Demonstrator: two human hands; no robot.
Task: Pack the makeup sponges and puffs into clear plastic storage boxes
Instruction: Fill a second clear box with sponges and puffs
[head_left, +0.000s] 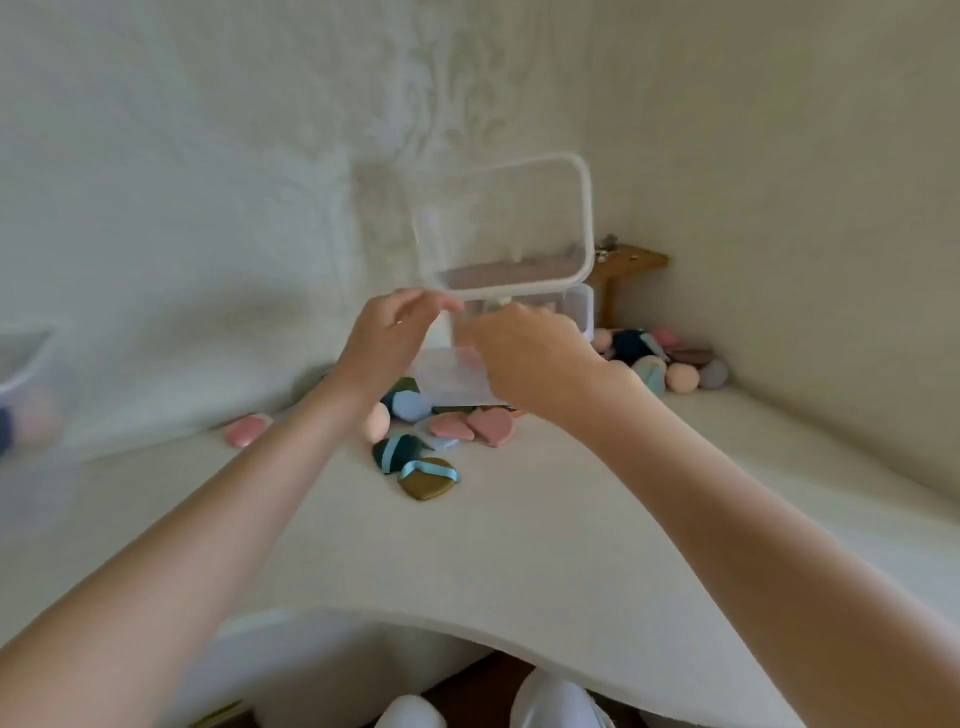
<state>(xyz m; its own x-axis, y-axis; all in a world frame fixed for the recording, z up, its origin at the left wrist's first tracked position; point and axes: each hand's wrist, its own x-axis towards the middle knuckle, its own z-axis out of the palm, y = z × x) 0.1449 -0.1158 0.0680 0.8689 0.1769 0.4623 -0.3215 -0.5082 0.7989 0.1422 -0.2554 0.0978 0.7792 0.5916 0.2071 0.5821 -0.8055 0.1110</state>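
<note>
Both hands, left hand (387, 325) and right hand (514, 343), pinch the raised clear lid (584, 218); many puffs (452, 427) remain unpacked on the desk (519, 545).

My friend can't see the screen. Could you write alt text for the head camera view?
Both hands, left and right, hold up a clear plastic storage box over a white table. Colourful makeup puffs and sponges lie scattered below, beside a clear lid.
</note>
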